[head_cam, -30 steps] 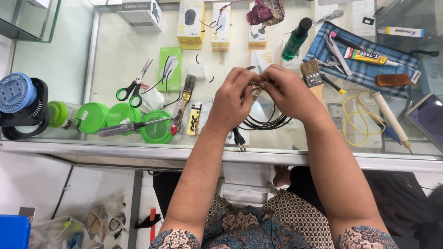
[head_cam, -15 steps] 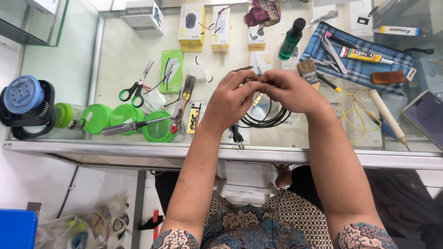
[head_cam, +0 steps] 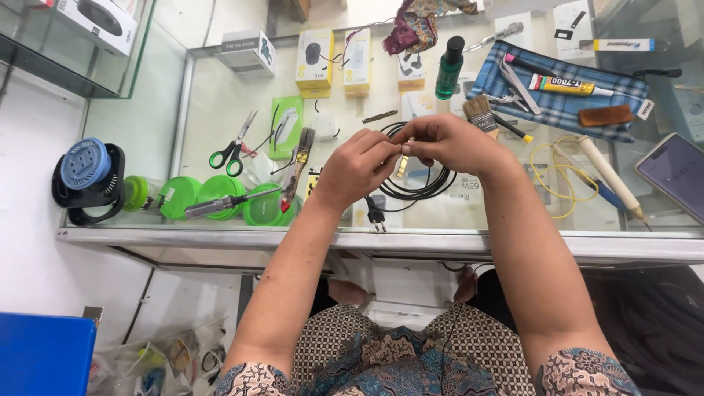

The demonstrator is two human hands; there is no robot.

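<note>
A glass surface over a display case runs across the view, cluttered with tools and small boxes, with a white wall to the left and the person's patterned lap below.

Above the middle of it the 2 hands meet. The left hand is curled, its thumb and forefinger pinched together on a small pale piece that sits between both hands. The right hand is also curled, its fingertips closed on the same piece from the other side, so the 2 hands nearly touch. What the piece is cannot be told; it is too small and half hidden. A short yellowish bit hangs down from the pinch, its long axis close to vertical in the view.

Just beneath the hands a black cable lies coiled in a loose ring on the surface, and its 2-pin plug points toward the near edge.

Further out to the left lie a small paintbrush, green-handled scissors, 3 green round lids with a screwdriver across them, and a blue and black round device at the far left. To the right are a wider brush, a green bottle with a black cap, a blue checked pouch bearing a glue tube and metal tweezers, a loop of yellow wire, a pale-handled tool, and a phone near the right edge
</note>
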